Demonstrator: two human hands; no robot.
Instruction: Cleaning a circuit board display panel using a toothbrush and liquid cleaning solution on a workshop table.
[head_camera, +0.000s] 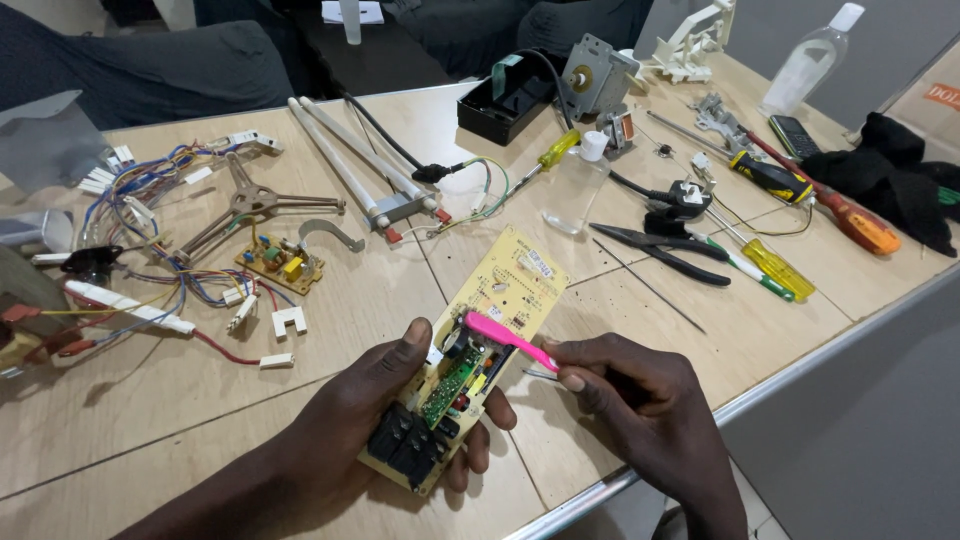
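Note:
My left hand (360, 415) holds a long yellow circuit board (500, 290) by its near end, thumb on top beside the black relays (405, 445) and a small green daughter board (450, 385). The board's far end rests on the wooden table (640, 330). My right hand (630, 400) grips a pink brush (505, 337) whose head lies on the components near the board's middle. A thin metal tool shows under my right fingers (540, 375).
Black pliers (665, 250), yellow and orange screwdrivers (770, 265), a plug (690, 197) and a clear bottle (575, 185) lie to the right. A small yellow board (280, 263), wire bundles (160, 200), a metal bracket (250, 200) and white tubes (350, 165) lie left. The table edge runs close on the right.

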